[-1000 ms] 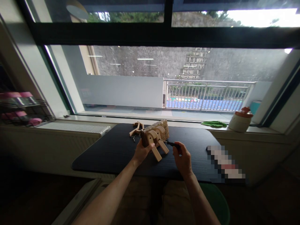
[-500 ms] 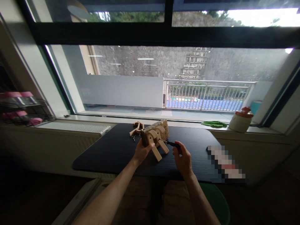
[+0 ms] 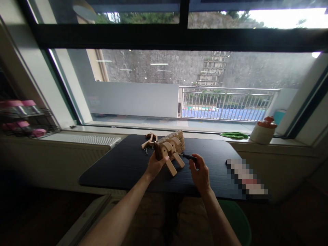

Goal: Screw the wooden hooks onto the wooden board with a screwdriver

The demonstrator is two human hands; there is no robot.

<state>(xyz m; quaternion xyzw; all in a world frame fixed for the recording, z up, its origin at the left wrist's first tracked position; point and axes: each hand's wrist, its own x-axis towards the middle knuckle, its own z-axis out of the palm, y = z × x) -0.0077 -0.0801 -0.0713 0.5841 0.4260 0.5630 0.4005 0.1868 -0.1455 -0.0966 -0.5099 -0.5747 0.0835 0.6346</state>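
On the left, a black wire rack (image 3: 42, 118) holds clear containers (image 3: 19, 107) with pink lids, set on two levels; what they contain is too dim to tell. Beyond the table's far right corner, on the window sill (image 3: 85, 129), stands a rounded, pale jar (image 3: 261, 133) with an orange-red top; its walls hide the inside. A crumpled green cloth (image 3: 234, 135) lies just left of it.

The table (image 3: 112, 171) is black and finely grained, with rounded corners. Above its middle, nearer the far edge than the near one, a brown block (image 3: 180, 140) is held tilted; its surface looks rough, with a shiny upper side. Two smooth, pale wooden legs (image 3: 171, 166), curved at the top and straight below, sit along its near side and point toward the near edge. The left hand (image 3: 154, 167) grips the block's left end, thumb pressed on the nearer leg. The right hand (image 3: 200, 173) is curled around the dark handle of a screwdriver (image 3: 189, 157), whose thin metal shaft reaches to the farther leg.

Near the far left corner lie loose wooden pieces (image 3: 150, 140), bent in shape, with small metal screws (image 3: 147, 151) just beside them. By the right edge, an item (image 3: 248, 179) is blurred into squares.
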